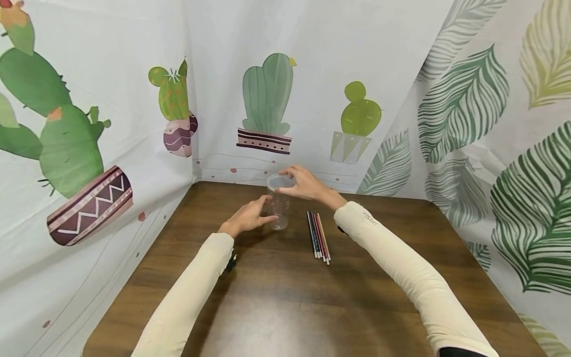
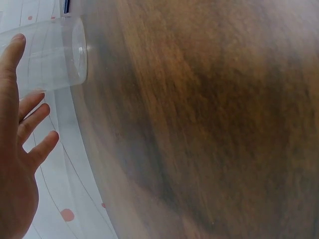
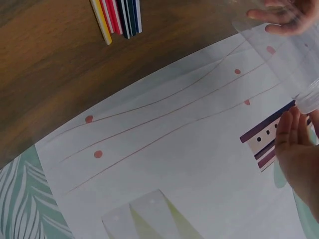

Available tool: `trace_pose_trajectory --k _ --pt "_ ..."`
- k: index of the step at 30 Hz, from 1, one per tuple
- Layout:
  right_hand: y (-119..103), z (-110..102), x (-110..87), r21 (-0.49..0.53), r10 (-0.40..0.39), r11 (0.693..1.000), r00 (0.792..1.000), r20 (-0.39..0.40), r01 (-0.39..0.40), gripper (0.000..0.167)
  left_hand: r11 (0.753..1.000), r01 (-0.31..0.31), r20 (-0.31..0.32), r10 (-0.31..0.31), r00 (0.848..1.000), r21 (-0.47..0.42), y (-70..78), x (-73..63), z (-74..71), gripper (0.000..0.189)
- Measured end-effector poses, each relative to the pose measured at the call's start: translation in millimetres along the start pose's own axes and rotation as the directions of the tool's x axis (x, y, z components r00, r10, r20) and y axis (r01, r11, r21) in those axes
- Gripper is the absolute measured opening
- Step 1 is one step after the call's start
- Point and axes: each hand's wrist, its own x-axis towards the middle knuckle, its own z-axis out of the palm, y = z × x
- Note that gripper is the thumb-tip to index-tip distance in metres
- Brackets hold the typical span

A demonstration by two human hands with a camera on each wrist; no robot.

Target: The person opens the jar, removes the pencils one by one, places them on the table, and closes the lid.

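Note:
A clear plastic cup (image 1: 280, 209) stands upright toward the back of the wooden table. My right hand (image 1: 308, 184) holds it at the top, thumb and fingers on either side of the rim; the right wrist view shows these fingers (image 3: 285, 132) right at the rim. Lower down, my left hand (image 1: 247, 216) is beside the cup's left side with thumb and fingers spread apart. From the left wrist, the thumb (image 2: 12, 55) overlaps the cup wall, and the other fingers are loosely bent below it.
Several pencils (image 1: 318, 238) lie side by side on the table (image 1: 276, 297), right of the cup, dark ones at left, red and yellow at right. White cloth (image 1: 214, 99) printed with cacti and leaves hangs around the table's back and sides.

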Motion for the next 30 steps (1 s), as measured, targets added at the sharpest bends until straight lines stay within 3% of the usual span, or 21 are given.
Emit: trace_pose_trajectory --k 4,10,15,21,26,30 --pt "-1.2 2.2 0.9 0.029 0.033 0.999 0.999 -0.020 -0.032 0.061 1.000 0.002 -0.001 -0.002 1.000 -0.009 -0.3 0.1 0.2 0.082" --pt "-1.5 5.4 1.5 0.035 -0.023 0.999 0.999 -0.022 0.024 0.041 1.000 0.009 0.002 -0.009 1.000 -0.019 -0.3 -0.8 0.5 0.082" --pt "-2.3 6.6 0.8 0.028 0.018 0.999 0.999 -0.045 -0.017 0.047 1.000 0.005 0.000 -0.005 1.000 -0.010 -0.6 -0.3 0.0 0.083" --pt "-0.9 7.3 0.9 0.036 -0.036 0.999 0.998 -0.046 0.038 0.043 1.000 0.008 0.003 -0.008 1.000 -0.004 -1.3 0.2 -0.4 0.082" --pt "-1.5 9.6 0.0 0.063 0.017 0.998 0.998 -0.061 -0.013 0.052 1.000 0.010 -0.004 -0.010 1.000 -0.001 -1.0 -0.5 -0.7 0.084" --pt "-2.1 10.6 -0.1 0.066 0.007 0.998 0.997 -0.071 -0.003 0.045 1.000 0.011 -0.002 -0.011 1.000 0.004 0.2 -1.7 -0.9 0.083"
